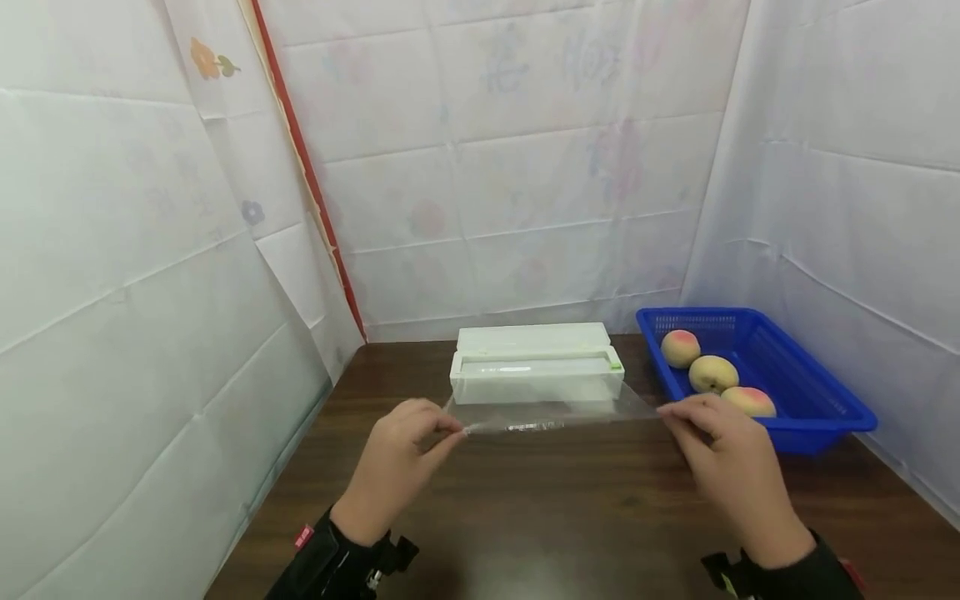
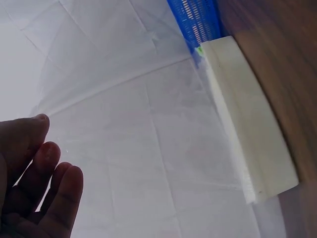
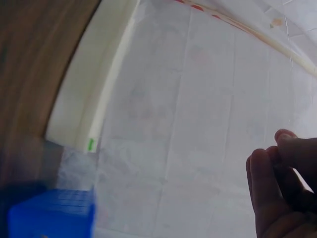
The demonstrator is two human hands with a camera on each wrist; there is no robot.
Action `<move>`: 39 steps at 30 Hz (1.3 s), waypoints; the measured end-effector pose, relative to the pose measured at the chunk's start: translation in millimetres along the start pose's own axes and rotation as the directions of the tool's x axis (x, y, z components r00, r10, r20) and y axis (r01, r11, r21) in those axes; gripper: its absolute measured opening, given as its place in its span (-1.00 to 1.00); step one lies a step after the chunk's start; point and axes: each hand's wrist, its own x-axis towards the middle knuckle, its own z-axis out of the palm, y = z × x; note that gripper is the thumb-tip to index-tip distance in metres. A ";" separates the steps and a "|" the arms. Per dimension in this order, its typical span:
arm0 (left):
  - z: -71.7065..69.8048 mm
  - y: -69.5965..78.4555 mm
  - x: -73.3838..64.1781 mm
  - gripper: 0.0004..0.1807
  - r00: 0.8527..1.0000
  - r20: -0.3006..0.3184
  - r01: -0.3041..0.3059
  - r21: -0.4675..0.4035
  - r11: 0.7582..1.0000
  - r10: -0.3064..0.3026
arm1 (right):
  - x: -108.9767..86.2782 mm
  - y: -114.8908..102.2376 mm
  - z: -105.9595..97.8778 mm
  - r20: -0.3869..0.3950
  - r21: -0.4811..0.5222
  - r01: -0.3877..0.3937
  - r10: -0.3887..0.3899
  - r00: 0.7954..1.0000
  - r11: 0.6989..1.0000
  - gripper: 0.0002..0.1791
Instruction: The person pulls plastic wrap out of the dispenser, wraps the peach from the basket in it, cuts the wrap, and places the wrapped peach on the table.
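Observation:
A sheet of clear plastic wrap (image 1: 555,414) stretches toward me from an open white dispenser box (image 1: 536,387) on the table. My left hand (image 1: 401,458) pinches the sheet's left front corner between thumb and fingers. At the right front corner, my right hand (image 1: 731,467) pinches it the same way. The left wrist view has the left hand (image 2: 42,183) at its left edge, with the box (image 2: 252,119) farther right. In the right wrist view, the right hand (image 3: 282,183) appears at the right, across from the box (image 3: 94,79). The film is hardly visible in both wrist views.
A blue plastic basket (image 1: 817,392) stands at the right, beside the right hand. Three peaches (image 1: 712,374) lie along its left side. The dark wooden table (image 1: 555,508) is bordered by white patterned sheeting (image 1: 510,183) at the back and both sides.

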 end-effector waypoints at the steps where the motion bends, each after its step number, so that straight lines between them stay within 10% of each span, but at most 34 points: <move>1: -1.5 -1.3 6.8 -0.80 1.000 -0.008 -0.006 0.004 1.000 0.006 | 7.9 -0.8 -0.1 -0.013 -0.010 0.002 -0.002 1.000 1.000 -0.80; 17: -25.2 -20.5 121.5 -0.94 0.998 -0.056 -0.040 0.012 0.999 0.041 | 111.7 2.4 -13.5 -0.012 -0.032 0.108 -0.108 0.994 0.994 -0.87; 39: -36.7 -19.4 154.3 -0.93 0.993 -0.108 -0.044 0.025 0.999 0.047 | 158.2 -2.9 -22.5 -0.062 -0.047 0.103 -0.106 0.992 0.994 -0.85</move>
